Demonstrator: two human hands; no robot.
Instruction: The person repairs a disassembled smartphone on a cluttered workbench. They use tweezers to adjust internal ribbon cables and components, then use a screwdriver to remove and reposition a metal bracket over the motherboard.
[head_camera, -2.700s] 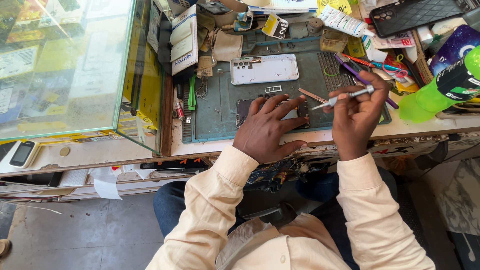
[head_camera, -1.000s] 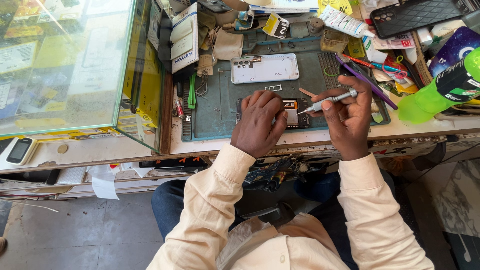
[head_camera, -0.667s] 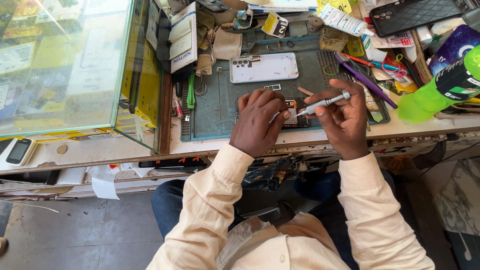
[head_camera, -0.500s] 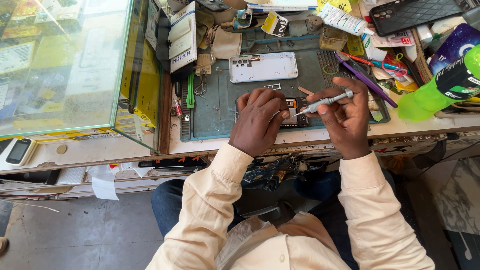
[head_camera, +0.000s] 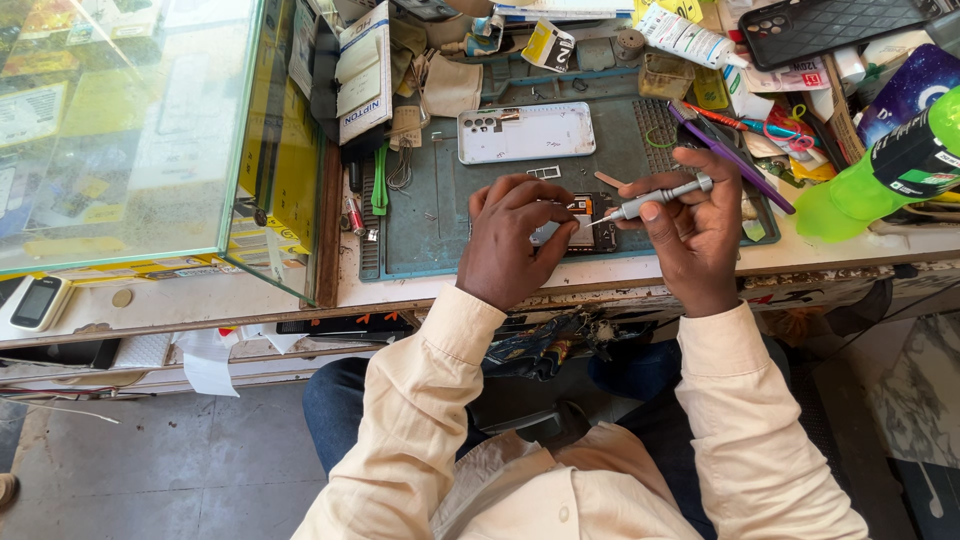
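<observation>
The left hand lies over an opened phone on the green work mat, near the front edge of the bench, and its fingers are curled down on the phone, pinching it so it does not slide. The right hand has its fingers closed around a thin silver screwdriver, and the sharp tip points left and touches the open insides of the phone. It looks like the job is partway done: the white back cover is already off and lies higher up on the mat, well apart from the phone, and a small loose part sits just below it. What seems left is the work on the tiny bits inside and then putting the cover back on, but the pictures are too small to show which screws are in or out. A little while ago the screwdriver was held higher and more to the right, with its tip up in the air, and the left hand lay flatter on the mat. Now the tool has come down to the phone, and the left hand has curled in around it. A green bottle lies at the right side of the bench, and a glass case stands at the left
</observation>
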